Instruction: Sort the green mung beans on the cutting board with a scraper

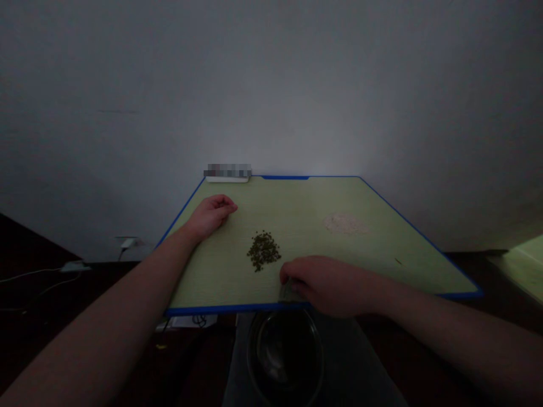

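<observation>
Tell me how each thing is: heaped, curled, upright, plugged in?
Dark grains: loosely heaped, scattered at edges
Pale grains: spread in a low heap
Left hand: loosely curled, on the table
Right hand: curled, by table's near edge
Bowl: upright, contents too dark to tell
White plug: plugged in

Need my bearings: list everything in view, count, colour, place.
Table: one, green/blue, centre
Wall: one, grey, behind
Dark pile: one, brownish, table middle
Pale pile: one, whitish, table right
Sliver: one, dark, right
Flat item: one, white, far left
Unclear item: one, greyish, near edge
Bowl: one, dark, bottom centre
Support: one, grey, under bowl
Plug: one, white, lower left
Block: one, whitish, left
Cords: at least two, whitish, left
Side surface: one, pale, right edge
Left hand: one, bare, table left
Right hand: one, bare, near edge
</observation>
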Action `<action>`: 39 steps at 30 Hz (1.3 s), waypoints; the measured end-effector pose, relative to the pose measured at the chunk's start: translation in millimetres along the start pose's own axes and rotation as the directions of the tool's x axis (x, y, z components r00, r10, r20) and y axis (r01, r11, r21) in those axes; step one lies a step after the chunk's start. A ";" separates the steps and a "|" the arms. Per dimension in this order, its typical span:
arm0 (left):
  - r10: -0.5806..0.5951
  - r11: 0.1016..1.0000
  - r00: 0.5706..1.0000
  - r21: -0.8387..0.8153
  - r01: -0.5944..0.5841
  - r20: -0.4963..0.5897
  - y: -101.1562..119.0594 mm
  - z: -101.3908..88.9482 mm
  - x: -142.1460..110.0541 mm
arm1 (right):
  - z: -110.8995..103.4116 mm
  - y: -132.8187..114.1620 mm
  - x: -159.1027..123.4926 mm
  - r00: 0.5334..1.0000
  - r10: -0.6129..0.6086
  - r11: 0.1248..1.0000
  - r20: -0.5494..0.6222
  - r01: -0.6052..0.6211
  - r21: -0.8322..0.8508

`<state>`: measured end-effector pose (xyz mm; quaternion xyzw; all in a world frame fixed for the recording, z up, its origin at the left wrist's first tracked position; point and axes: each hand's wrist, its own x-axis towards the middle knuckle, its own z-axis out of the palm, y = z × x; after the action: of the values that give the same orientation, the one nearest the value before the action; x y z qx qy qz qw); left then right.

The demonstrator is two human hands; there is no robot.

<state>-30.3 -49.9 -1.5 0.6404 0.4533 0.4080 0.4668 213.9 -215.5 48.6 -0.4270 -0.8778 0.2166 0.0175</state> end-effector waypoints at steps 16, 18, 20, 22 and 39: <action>0.007 0.999 1.000 0.039 -0.006 -0.027 1.4 -0.1 -0.5 | 0.4 10.8 13.1 0.999 -0.004 1.000 -0.054 0.004 0.003; 0.005 1.000 1.000 0.030 -0.005 -0.021 0.9 -0.3 -0.2 | 3.7 7.8 14.1 0.998 -0.027 0.999 -0.051 0.026 -0.023; 0.010 1.000 1.000 0.019 -0.010 -0.014 0.0 -0.4 0.1 | 5.2 4.8 13.2 0.999 -0.038 0.999 -0.035 0.037 -0.026; 0.013 1.000 1.000 0.012 -0.013 -0.010 -0.8 -0.5 0.5 | 5.0 2.4 11.2 0.999 -0.042 0.999 -0.012 0.042 -0.016; 0.009 1.000 1.000 -0.026 -0.009 -0.006 1.4 1.2 -0.1 | -0.9 -0.7 -5.3 1.000 0.001 0.992 0.001 -0.001 0.126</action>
<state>-28.9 -50.5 -0.5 0.6349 0.4467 0.4179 0.4719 217.0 -219.6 50.5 -0.4252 -0.8622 0.2716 0.0441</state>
